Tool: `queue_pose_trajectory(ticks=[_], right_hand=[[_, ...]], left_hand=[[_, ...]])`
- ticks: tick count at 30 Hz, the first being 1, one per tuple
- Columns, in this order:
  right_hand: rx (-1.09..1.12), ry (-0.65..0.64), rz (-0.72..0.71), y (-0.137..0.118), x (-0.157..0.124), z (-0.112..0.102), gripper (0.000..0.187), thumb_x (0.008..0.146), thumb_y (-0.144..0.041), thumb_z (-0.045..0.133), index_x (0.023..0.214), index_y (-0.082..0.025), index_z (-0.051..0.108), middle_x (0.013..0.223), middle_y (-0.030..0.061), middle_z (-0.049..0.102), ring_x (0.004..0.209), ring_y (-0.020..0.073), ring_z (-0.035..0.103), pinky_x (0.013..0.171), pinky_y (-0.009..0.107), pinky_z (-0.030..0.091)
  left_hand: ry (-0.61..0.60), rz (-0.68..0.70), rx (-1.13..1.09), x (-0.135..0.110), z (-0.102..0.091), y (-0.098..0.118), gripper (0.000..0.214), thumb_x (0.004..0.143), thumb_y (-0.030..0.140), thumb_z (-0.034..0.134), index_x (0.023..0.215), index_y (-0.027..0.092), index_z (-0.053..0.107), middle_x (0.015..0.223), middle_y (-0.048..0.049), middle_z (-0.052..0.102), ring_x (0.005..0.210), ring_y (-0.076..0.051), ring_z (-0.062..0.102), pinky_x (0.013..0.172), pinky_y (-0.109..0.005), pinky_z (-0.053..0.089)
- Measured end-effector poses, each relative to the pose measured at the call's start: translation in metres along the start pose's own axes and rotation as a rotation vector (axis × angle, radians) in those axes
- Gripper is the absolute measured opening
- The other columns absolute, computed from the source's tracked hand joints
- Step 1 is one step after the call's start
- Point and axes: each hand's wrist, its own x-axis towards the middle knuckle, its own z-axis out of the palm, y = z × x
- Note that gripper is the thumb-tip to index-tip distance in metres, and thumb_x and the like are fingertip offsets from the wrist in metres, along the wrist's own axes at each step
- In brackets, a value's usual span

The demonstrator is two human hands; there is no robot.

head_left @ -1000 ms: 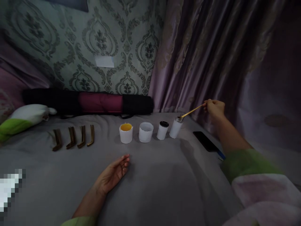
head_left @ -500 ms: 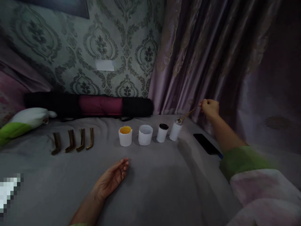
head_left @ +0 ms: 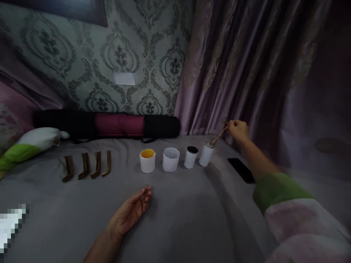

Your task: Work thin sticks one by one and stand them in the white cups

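Observation:
My right hand (head_left: 238,131) pinches the upper end of a thin golden stick (head_left: 219,136). The stick's lower end dips into the rightmost white cup (head_left: 206,155) in a row of cups. To its left stand a small cup with dark contents (head_left: 190,157), a wider white cup (head_left: 171,160) and a cup of yellow stuff (head_left: 147,160). My left hand (head_left: 131,212) lies flat on the grey bedsheet (head_left: 178,215), fingers stretched out, holding nothing. Several bent brown sticks (head_left: 87,166) lie in a row at the left.
A black phone (head_left: 241,170) lies on the sheet right of the cups, under my right forearm. A black and maroon roll (head_left: 106,125) rests along the patterned wall. A white and green pillow (head_left: 27,144) sits at far left. A purple curtain (head_left: 246,65) hangs behind.
My right hand has moved left and slightly down, steepening the stick in the rightmost cup. The left hand stays flat on the sheet. The view has tilted a little.

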Motion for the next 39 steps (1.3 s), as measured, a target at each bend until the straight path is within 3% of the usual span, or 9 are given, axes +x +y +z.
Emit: queue_pose_trajectory(ticks=[16,25,39], right_hand=[[-0.112,-0.132,0.023,-0.007,-0.027,0.015,0.028,0.076,-0.029,0.041,0.066,-0.016,0.064,0.053,0.0034,0.058,0.052,0.0131,0.054,0.052,0.023,0.039],[-0.140,-0.208,0.034,0.002,-0.033,0.027,0.030,0.075,-0.033,0.041,0.071,-0.016,0.066,0.053,0.0029,0.058,0.052,0.0131,0.054,0.050,0.022,0.037],[-0.069,-0.153,0.055,0.004,-0.042,0.032,0.030,0.073,-0.034,0.045,0.082,-0.018,0.069,0.079,0.0044,0.066,0.072,0.0166,0.059,0.057,0.023,0.039]], left_hand=[[0.012,0.006,0.002,-0.001,0.001,0.000,0.017,0.077,0.008,0.052,0.091,0.007,0.059,0.077,-0.0046,0.060,0.058,-0.006,0.054,0.053,-0.018,0.047],[-0.001,0.002,-0.005,-0.001,0.002,0.000,0.017,0.078,0.009,0.050,0.092,0.008,0.059,0.077,-0.0048,0.060,0.058,-0.006,0.055,0.053,-0.018,0.047],[0.029,0.003,-0.007,-0.003,0.005,0.000,0.016,0.078,0.008,0.050,0.090,0.008,0.059,0.075,-0.0057,0.060,0.057,-0.007,0.055,0.051,-0.018,0.047]])
